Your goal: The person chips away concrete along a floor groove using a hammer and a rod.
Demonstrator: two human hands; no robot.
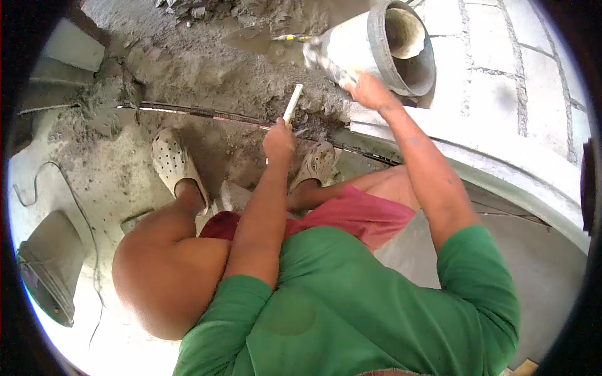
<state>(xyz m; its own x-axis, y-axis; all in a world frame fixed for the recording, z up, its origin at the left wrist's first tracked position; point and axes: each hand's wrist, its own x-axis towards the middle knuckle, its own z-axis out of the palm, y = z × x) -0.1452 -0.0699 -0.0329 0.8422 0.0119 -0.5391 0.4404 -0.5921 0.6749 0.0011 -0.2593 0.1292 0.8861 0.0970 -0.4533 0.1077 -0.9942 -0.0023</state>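
My left hand (279, 143) is closed round a pale, flat strip (293, 103) that points up and away above the rubble. My right hand (370, 91) is closed at the lower left side of a bucket lying on its side (354, 47), on a whitish, speckled cloth-like thing (329, 64) that I cannot make out clearly. Inside the bucket's mouth a round, pale container shows. A trowel (251, 39) with a yellow-marked handle lies on the wet mortar, left of the bucket.
Rough mortar and dirt (182, 69) spread ahead of my feet. A dark metal bar (207, 113) crosses the ground. White block wall (495, 81) stands at the right, with a pale ledge (476, 141) before it. A thin cable (94, 232) lies at the left.
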